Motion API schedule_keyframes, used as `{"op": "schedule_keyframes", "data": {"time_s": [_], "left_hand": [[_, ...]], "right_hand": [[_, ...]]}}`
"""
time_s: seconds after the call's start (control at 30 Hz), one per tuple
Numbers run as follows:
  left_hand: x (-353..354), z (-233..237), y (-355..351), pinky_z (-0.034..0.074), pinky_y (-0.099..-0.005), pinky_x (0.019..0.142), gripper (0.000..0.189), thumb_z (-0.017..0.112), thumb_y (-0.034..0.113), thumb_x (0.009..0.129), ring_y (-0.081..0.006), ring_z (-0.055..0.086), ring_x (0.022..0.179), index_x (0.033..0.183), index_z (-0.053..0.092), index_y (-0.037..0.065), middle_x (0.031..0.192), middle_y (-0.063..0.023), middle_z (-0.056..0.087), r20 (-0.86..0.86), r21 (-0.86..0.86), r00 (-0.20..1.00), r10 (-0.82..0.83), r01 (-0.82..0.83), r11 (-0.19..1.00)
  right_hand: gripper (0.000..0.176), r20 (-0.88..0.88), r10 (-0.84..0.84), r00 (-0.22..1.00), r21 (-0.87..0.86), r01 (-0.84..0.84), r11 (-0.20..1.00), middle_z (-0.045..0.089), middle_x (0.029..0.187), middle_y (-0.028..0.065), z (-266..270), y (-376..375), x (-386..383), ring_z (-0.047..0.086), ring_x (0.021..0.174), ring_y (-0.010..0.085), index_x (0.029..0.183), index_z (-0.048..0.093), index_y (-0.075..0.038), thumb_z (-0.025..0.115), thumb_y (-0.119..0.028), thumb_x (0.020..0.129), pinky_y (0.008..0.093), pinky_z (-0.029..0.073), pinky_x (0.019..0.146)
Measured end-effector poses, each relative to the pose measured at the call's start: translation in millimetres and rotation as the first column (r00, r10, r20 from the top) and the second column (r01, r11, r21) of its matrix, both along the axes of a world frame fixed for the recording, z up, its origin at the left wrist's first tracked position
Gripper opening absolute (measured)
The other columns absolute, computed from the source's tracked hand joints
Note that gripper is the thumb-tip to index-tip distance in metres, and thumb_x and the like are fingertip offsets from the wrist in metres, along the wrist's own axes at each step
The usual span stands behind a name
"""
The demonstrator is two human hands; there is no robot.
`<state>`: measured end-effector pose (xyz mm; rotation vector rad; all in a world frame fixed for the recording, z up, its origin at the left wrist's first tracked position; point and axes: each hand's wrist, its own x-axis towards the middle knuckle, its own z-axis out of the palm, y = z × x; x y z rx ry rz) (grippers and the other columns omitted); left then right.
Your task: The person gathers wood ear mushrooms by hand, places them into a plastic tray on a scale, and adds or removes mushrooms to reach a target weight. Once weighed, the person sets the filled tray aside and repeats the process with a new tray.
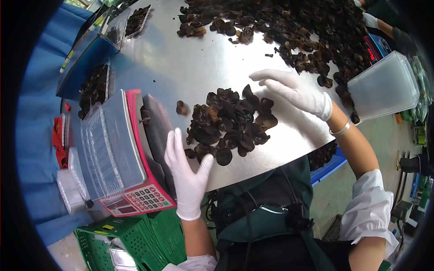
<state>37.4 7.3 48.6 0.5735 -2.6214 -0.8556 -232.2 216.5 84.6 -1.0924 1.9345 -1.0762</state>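
Observation:
A loose pile of dark brown wood ear mushrooms (226, 122) lies on the steel table (158, 58) between my two white-gloved hands. My left hand (186, 174) is at the pile's near left edge, thumb and fingers apart, with nothing in it. On the far right side, my right hand (294, 92) hovers over the table with its fingers stretched out and holds nothing. One single mushroom (181, 108) sits apart, left of the pile. Beside my left hand stands a pink scale (149, 194) with a clear plastic tray (99, 149) on its steel plate.
A large heap of wood ears (289, 27) covers the far table. A translucent plastic bin (384, 86) stands at the right edge, near another person's gloved hand (370, 21). Green crates (131, 239) are below left, and a blue crate (329, 166) is under the table edge.

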Motion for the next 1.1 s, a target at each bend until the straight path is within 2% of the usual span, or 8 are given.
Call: {"op": "schedule_keyframes", "data": {"time_s": [0.17, 0.23, 0.3, 0.43, 0.53, 0.83, 0.9, 1.1], "left_hand": [[31, 17, 28, 0.026, -0.0514, 0.118, 0.111, 0.084, 0.040, 0.077, -0.0443, 0.025, 0.146, 0.158, 0.019, 0.001, 0.159, -0.0273, 0.023, 0.104, 0.000, 0.994, 0.014, -0.015, 1.000], [34, 26, 34, 0.027, -0.0517, 0.118, 0.117, 0.086, 0.043, 0.074, -0.0450, 0.025, 0.146, 0.159, 0.017, 0.001, 0.159, -0.0285, 0.022, 0.120, -0.007, 0.993, 0.007, -0.007, 1.000], [31, 30, 36, 0.029, -0.0517, 0.117, 0.127, 0.090, 0.047, 0.067, -0.0475, 0.027, 0.145, 0.158, 0.016, -0.001, 0.158, -0.0318, 0.022, 0.189, 0.044, 0.975, 0.113, -0.123, 0.991], [2, 11, 32, 0.039, -0.0501, 0.111, 0.135, 0.092, 0.049, 0.060, -0.0512, 0.035, 0.140, 0.157, 0.014, -0.004, 0.155, -0.0372, 0.022, 0.262, -0.095, 0.947, 0.185, -0.166, 0.982], [-24, 14, 29, 0.042, -0.0497, 0.109, 0.145, 0.095, 0.044, 0.056, -0.0512, 0.035, 0.141, 0.158, 0.004, -0.001, 0.155, -0.0390, 0.020, 0.308, -0.069, 0.936, 0.170, -0.156, 0.985], [-59, 15, -13, 0.040, -0.0455, 0.114, 0.149, 0.097, 0.023, 0.053, -0.0482, 0.035, 0.142, 0.159, -0.005, 0.002, 0.156, -0.0368, 0.019, 0.285, 0.037, 0.958, -0.004, -0.007, 0.999], [-70, 20, -22, 0.039, -0.0447, 0.115, 0.143, 0.094, 0.014, 0.055, -0.0499, 0.036, 0.141, 0.160, -0.004, 0.006, 0.157, -0.0378, 0.017, 0.304, 0.239, 0.939, -0.163, 0.091, 0.967], [-85, 12, -26, 0.039, -0.0390, 0.115, 0.114, 0.073, -0.002, 0.065, -0.0387, 0.042, 0.138, 0.161, 0.012, 0.011, 0.146, -0.0246, 0.037, 0.077, 0.499, 0.961, -0.265, 0.193, 0.845]], "right_hand": [[0.060, -0.181, -0.071, 0.981, -0.048, 0.063, 0.997, 0.055, 0.142, 0.0178, -11, 36, 1, 0.061, 0.120, 0.0256, 0.145, 0.050, -0.008, 0.069, -0.033, 0.094, 0.0381, 0.052, 0.100], [0.100, -0.063, -0.091, 0.994, 0.099, 0.097, 0.990, 0.039, 0.153, 0.0233, -5, 43, 13, 0.055, 0.129, 0.0351, 0.157, 0.030, -0.007, 0.086, -0.036, 0.078, 0.0426, 0.049, 0.105], [0.122, -0.274, -0.020, 0.962, 0.062, 0.039, 0.997, 0.036, 0.153, 0.0284, -10, 43, 20, 0.050, 0.133, 0.0403, 0.158, 0.023, -0.006, 0.093, -0.042, 0.065, 0.0469, 0.046, 0.107], [0.137, -0.534, -0.009, 0.845, 0.054, 0.044, 0.998, 0.031, 0.154, 0.0343, -12, 19, 40, 0.047, 0.132, 0.0496, 0.159, 0.019, -0.007, 0.097, -0.045, 0.053, 0.0502, 0.043, 0.109], [0.146, -0.581, 0.148, 0.800, 0.290, 0.034, 0.956, 0.027, 0.154, 0.0381, -10, -7, 57, 0.051, 0.119, 0.0558, 0.161, 0.015, -0.011, 0.098, -0.045, 0.045, 0.0510, 0.045, 0.105], [0.150, -0.533, 0.247, 0.809, 0.420, -0.001, 0.908, 0.028, 0.154, 0.0341, -6, -58, 59, 0.052, 0.122, 0.0512, 0.161, 0.008, -0.014, 0.098, -0.047, 0.046, 0.0504, 0.047, 0.103], [0.149, -0.525, 0.228, 0.820, 0.396, -0.002, 0.918, 0.029, 0.153, 0.0338, -10, -67, 54, 0.052, 0.123, 0.0509, 0.161, 0.007, -0.014, 0.097, -0.047, 0.047, 0.0504, 0.046, 0.104], [0.131, -0.273, 0.186, 0.944, -0.017, -0.198, 0.980, 0.036, 0.148, 0.0297, -26, -88, 45, 0.053, 0.125, 0.0451, 0.159, 0.014, -0.009, 0.095, -0.025, 0.057, 0.0454, 0.046, 0.109]]}}
